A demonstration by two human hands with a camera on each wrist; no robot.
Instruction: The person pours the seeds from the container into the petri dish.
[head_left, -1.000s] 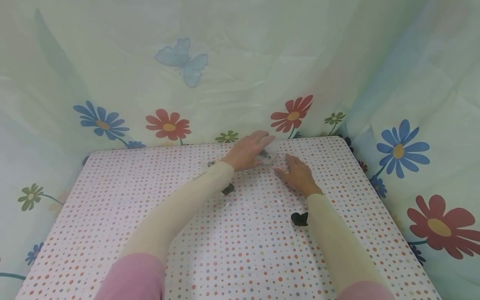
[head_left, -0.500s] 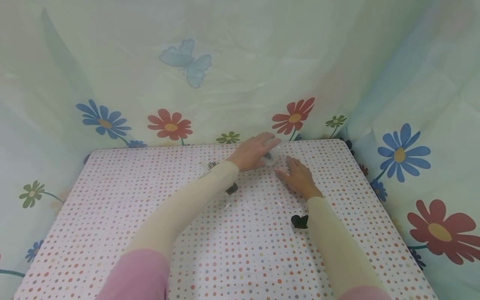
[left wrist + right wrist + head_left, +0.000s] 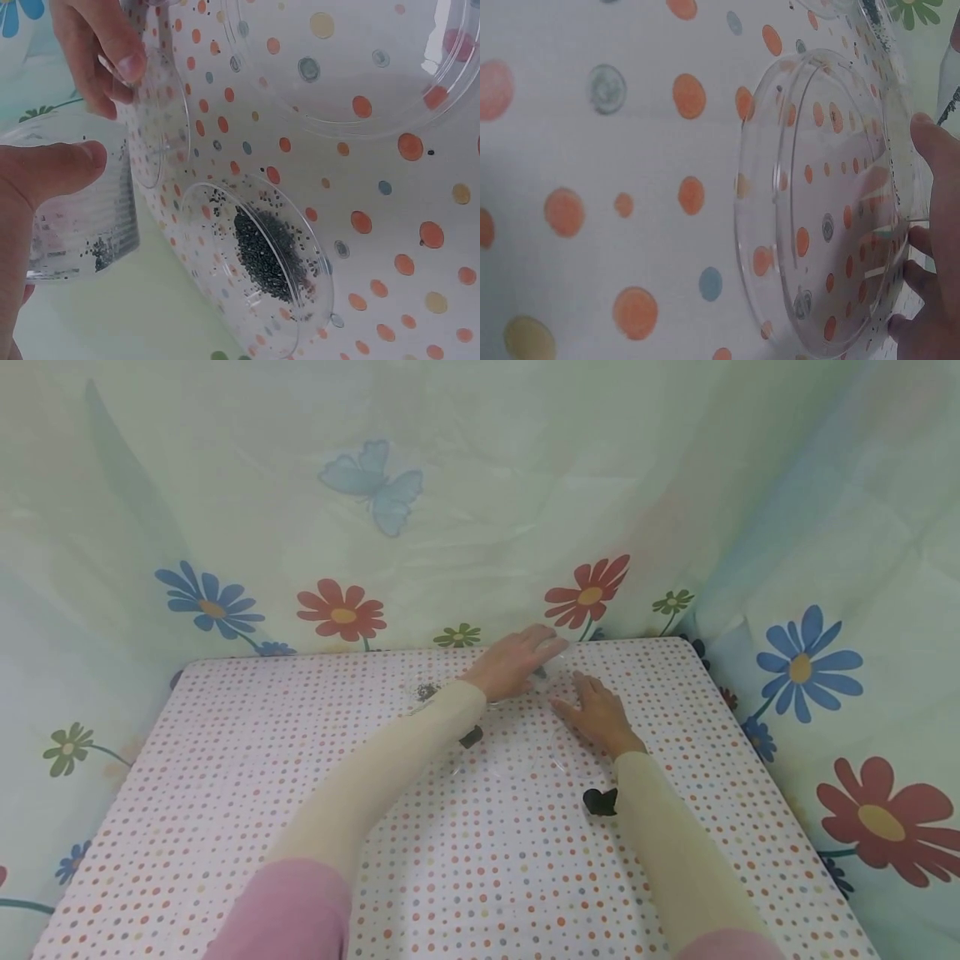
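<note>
My left hand (image 3: 510, 664) grips a clear plastic cup (image 3: 64, 225), its thumb pressed along the side. A few dark grains cling inside the cup, which looks tilted in the left wrist view. Spread beside a clear dish (image 3: 174, 112), my right hand (image 3: 597, 714) has its fingertips right at the rim. Near my left wrist, another clear dish (image 3: 319, 244) holds a heap of small dark grains (image 3: 266, 255), also visible in the head view. A wider clear plate (image 3: 780, 217) lies on the table on the near side of the hands.
A dotted cloth (image 3: 450, 877) covers the table, with a few loose grains on it. Flower-printed curtains (image 3: 480, 510) hang behind and at both sides, close to the table's edges. Black wrist mounts (image 3: 600, 802) show under both forearms.
My left hand has shifted slightly to the right with the cup, showing more of the grain heap behind its wrist. My right hand stays almost in place.
</note>
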